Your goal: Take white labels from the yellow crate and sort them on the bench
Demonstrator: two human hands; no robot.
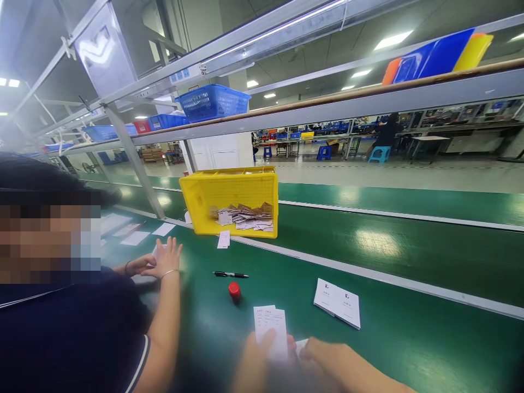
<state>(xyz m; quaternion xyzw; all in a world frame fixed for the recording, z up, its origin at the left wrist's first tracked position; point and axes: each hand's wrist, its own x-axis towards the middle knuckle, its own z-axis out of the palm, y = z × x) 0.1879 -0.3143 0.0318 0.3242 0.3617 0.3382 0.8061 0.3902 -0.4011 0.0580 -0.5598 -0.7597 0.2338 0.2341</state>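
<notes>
My left hand (256, 355) is closed on a few printed white cards (275, 322), its thumb lying across their front. Just to the right, my right hand (323, 355) pinches a small white card (301, 346), of which only a corner shows. Both hands are low in the view and somewhat blurred. Beyond my right hand a stack of white printed cards (338, 303) lies on the green table (286, 278). A small red round container (234, 291) and a black pen (230, 274) lie ahead of my left hand.
A yellow crate (194, 210) lies on its side at the table's back, with many paper cards inside. One card (223, 239) rests before it. To my left a co-worker (73, 327) handles white paper. Overhead, a shelf (311, 112) carries a blue basket (213, 102).
</notes>
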